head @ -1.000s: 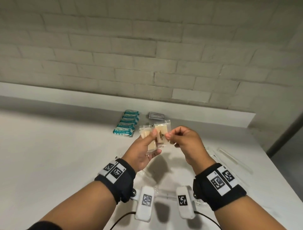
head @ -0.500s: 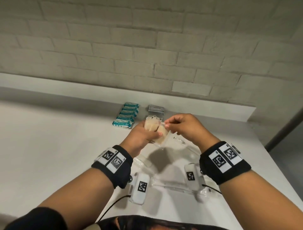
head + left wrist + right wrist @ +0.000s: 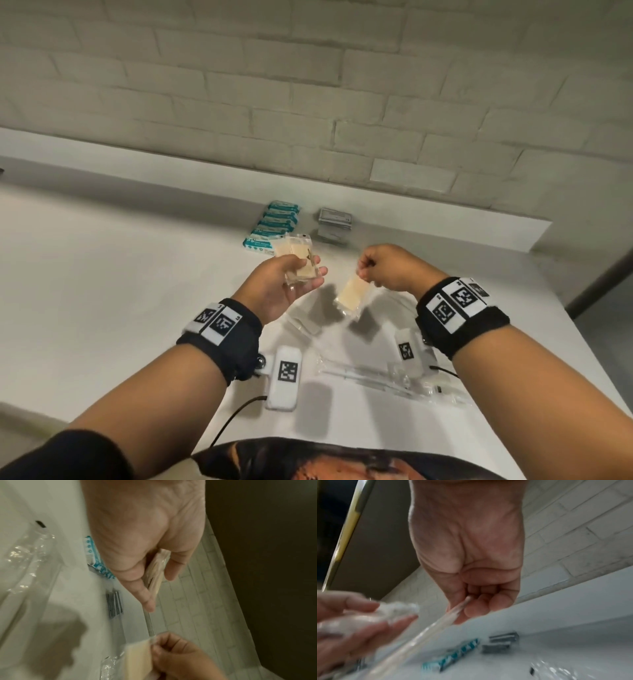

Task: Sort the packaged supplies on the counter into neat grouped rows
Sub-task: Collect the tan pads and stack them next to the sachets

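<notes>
Packets feel light and slippery: my right hand (image 3: 390, 270) pinches one beige packet (image 3: 352, 297) by its top edge, my left hand (image 3: 284, 287) grips a small stack (image 3: 301, 258).

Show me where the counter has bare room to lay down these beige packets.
Bare: the wide counter left of the teal packs, and the strip right of the grey packs along the ledge. Crowded: below both hands, where clear wrappers lie, and the narrow gap between teal and grey rows.
</notes>
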`<state>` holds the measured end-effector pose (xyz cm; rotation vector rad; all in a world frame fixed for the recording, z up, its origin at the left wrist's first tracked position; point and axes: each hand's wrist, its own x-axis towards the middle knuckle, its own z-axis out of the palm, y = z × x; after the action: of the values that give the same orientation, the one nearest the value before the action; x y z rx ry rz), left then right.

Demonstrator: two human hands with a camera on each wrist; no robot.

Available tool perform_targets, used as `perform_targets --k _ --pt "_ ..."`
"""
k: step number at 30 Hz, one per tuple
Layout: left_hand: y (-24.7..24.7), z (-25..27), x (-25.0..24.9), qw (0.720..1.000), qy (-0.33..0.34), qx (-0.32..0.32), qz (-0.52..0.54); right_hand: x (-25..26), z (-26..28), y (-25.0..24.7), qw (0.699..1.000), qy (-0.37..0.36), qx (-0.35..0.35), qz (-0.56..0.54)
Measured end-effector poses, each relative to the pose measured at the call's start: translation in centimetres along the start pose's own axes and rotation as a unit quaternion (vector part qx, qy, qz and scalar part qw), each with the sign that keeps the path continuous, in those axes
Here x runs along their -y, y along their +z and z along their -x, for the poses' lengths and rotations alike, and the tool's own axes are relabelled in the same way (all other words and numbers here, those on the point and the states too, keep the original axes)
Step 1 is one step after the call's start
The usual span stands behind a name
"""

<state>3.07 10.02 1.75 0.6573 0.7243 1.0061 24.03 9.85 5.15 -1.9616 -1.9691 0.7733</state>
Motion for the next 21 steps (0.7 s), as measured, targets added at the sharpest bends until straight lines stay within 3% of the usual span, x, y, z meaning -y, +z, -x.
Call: perform_targets --k 4,7,9,11,14,18,21 --pt "-0.5 0.4 0.1 1.000 0.013 -0.015 -0.018 -0.9 -1.1 3.3 0.978 -0.018 0.088 0.189" --pt "-0.8 0.4 0.2 0.999 0.012 -0.030 -0.022 -1.5 -1.8 4.3 0.972 0.001 0.094 0.216" --pt "-1.0 0.5 0.1 0.999 0.013 -0.038 -0.029 -1.4 -2.3 4.1 0.985 0.011 0.057 0.160" --pt "-1.0 0.4 0.2 0.998 0.014 -0.040 -0.035 -0.5 -2.2 3.3 1.000 -0.004 0.003 0.006" --pt "-0.8 0.3 0.4 0.998 0.014 -0.034 -0.042 2.1 -0.9 2.1 0.970 -0.049 0.004 -0.237" --pt "-0.1 0.0 0.8 0.999 0.011 -0.006 -0.041 3.7 -0.2 1.9 0.952 -0.077 -0.044 -0.291" --pt "0.4 -0.4 0.7 0.999 0.004 -0.035 -0.038 3.4 -0.3 1.7 0.953 -0.081 -0.110 -0.269"
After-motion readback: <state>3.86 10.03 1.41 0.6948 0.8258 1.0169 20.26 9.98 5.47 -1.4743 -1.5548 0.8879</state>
